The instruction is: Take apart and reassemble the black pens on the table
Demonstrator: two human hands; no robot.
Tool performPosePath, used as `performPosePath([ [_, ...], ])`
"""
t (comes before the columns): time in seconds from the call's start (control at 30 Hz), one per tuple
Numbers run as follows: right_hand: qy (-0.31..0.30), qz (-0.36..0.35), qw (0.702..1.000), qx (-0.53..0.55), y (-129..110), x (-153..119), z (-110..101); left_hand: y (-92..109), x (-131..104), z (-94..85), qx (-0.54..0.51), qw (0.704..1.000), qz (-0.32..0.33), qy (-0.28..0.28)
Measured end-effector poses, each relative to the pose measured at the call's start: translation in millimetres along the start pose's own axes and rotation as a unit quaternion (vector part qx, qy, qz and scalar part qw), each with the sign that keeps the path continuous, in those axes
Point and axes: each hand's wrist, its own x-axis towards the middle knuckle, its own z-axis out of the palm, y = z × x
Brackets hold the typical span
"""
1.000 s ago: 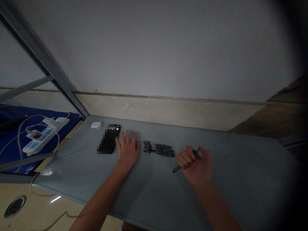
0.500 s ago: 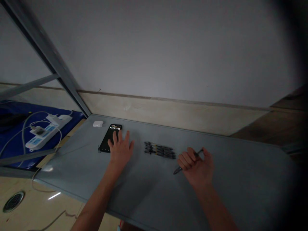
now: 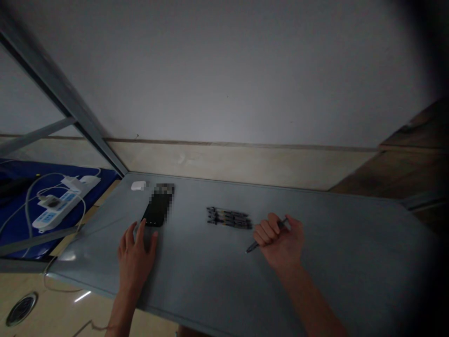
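Note:
My right hand is closed around a dark pen, palm turned up, with the pen's tip end sticking out to the lower left and its other end near my thumb. Just left of it, several dark pens lie side by side in a row on the grey table. My left hand is open, fingers spread, at the near end of a black phone. One fingertip is at the phone's lower left corner; whether it touches, I cannot tell. Part of the phone is blurred out.
A small white case lies behind the phone. Left of the table, a white power strip with plugs and cables rests on a blue surface. A metal post rises at the back left corner, and a wall runs along the back.
My left hand has moved left and nearer to me, off the phone's screen, which has gone dark. My right hand keeps its hold on the pen. The view has shifted slightly.

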Motion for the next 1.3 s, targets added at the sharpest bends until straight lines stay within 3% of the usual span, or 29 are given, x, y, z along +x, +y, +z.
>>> performPosePath([
  [0.5, 0.020, -0.037, 0.999, 0.015, -1, -3, 3, 8, -1, 0.6, 0.022, 0.999, -0.021, -0.014],
  [0.9, -0.014, -0.049, 0.998, 0.036, 2, -4, 1, 8, -2, 0.3, 0.025, 1.000, -0.016, -0.010],
  [1.13, -0.081, -0.046, 0.991, 0.091, 6, 4, -11, 7, -2, 0.6, 0.017, 0.999, -0.023, -0.018],
  [1.3, -0.056, -0.024, 0.995, 0.074, 11, 4, -10, 8, -1, 1.1, 0.009, 0.999, -0.008, -0.034],
])
